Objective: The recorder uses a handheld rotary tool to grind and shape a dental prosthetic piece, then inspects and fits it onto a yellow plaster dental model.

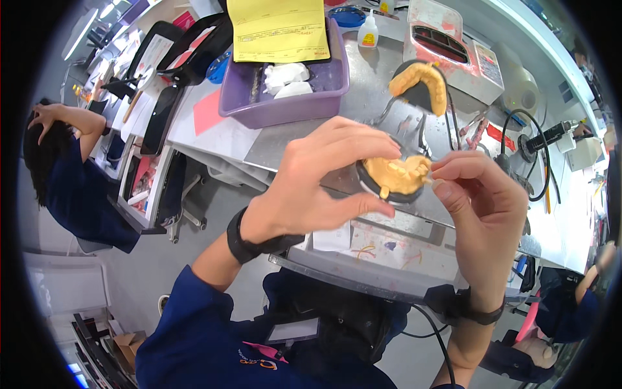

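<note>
Single view: head, left unit of a side-by-side fisheye pair worn on the person's head. Upright, unmirrored; picture left = wearer's left. Looks down and forward from above the wearer's navy shirt (pixel 194 337), which fills much of the lower edge. Range close: left hand (pixel 301 178) and right hand (pixel 489 204) lie about mid-height, large in frame, the right one off toward picture right. Tabletop (pixel 372 70) extends beyond them toward the upper edge. Field very wide: takes in floor (pixel 139 279) at lower left and another person (pixel 81 188) at far left, much smaller. Straight edges bend toward the rim; corners black.
</note>
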### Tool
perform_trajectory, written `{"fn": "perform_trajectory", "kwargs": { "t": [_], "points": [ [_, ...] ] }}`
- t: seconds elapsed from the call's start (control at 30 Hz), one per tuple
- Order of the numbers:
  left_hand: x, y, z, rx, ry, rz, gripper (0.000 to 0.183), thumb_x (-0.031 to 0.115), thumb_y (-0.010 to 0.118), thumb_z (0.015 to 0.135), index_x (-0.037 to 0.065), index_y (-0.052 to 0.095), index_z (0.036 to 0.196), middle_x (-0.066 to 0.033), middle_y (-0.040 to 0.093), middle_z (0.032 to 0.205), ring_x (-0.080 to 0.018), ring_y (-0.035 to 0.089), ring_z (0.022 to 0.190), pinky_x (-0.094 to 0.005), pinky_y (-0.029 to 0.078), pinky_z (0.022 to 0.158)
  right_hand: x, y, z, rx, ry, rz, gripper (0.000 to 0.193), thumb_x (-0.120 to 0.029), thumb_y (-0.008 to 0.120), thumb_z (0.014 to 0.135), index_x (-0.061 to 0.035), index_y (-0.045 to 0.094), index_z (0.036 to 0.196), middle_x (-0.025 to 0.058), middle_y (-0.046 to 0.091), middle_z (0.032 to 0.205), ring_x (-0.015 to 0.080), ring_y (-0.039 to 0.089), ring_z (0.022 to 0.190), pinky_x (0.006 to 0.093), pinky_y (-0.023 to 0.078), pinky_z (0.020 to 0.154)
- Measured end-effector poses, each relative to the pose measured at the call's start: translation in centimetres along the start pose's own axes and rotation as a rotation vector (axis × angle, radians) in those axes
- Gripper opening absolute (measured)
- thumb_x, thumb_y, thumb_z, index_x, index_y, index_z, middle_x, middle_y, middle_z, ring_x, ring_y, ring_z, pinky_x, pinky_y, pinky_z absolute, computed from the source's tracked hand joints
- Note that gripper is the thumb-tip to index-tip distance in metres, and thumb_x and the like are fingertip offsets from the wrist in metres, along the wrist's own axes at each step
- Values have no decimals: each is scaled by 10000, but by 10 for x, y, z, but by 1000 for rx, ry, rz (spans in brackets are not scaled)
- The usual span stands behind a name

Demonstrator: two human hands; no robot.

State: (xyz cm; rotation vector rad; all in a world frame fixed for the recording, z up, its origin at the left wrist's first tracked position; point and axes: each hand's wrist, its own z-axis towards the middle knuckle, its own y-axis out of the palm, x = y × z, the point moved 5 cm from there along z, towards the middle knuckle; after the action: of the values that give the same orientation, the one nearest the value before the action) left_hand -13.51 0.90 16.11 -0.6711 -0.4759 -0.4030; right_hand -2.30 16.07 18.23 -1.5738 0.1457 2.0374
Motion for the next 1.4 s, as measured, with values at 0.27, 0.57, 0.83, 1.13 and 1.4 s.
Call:
{"fn": "perform_trajectory", "kwargs": {
  "t": [0.27, 0.57, 0.83, 1.13, 1.4],
  "points": [
    [7, -1, 2, 41, -96, -47, 542, 245, 841, 639, 39, 651, 1104, -102, 674, 1030, -278, 622, 868, -336, 502, 763, -8, 10, 26, -163, 44, 158, 175, -11, 704, 786, 26, 590, 913, 56, 600, 871, 136, 601, 798, 235, 453, 749],
    [8, -2, 9, 20, -103, -13, 680, 349, 813, 658, -45, 606, 1172, -156, 676, 1024, -282, 633, 868, -351, 500, 773, -19, 10, 34, -131, 0, -8, 167, -25, 709, 783, 11, 589, 895, 29, 581, 834, 99, 578, 760, 216, 428, 695],
    [6, -2, 14, -3, -121, 11, 686, 388, 793, 681, -31, 601, 1190, -141, 682, 981, -250, 625, 827, -316, 492, 719, -15, 9, 35, -108, -7, -5, 163, -35, 714, 792, 8, 593, 892, 25, 583, 831, 93, 560, 759, 216, 414, 693],
    [5, -1, 14, 9, -131, 8, 694, 403, 797, 676, -22, 605, 1189, -134, 684, 973, -226, 624, 811, -294, 487, 685, -15, 9, 23, -40, -259, -141, 194, -13, 679, 826, 27, 558, 971, 74, 608, 880, 120, 590, 792, 220, 430, 706],
    [5, -2, 14, 5, -134, 5, 693, 404, 801, 674, -30, 608, 1179, -132, 686, 971, -228, 630, 813, -295, 489, 691, -7, 10, 20, -18, -42, 120, 187, -49, 631, 876, 31, 547, 1023, 104, 626, 953, 171, 626, 915, 240, 460, 784]
  ]
}}
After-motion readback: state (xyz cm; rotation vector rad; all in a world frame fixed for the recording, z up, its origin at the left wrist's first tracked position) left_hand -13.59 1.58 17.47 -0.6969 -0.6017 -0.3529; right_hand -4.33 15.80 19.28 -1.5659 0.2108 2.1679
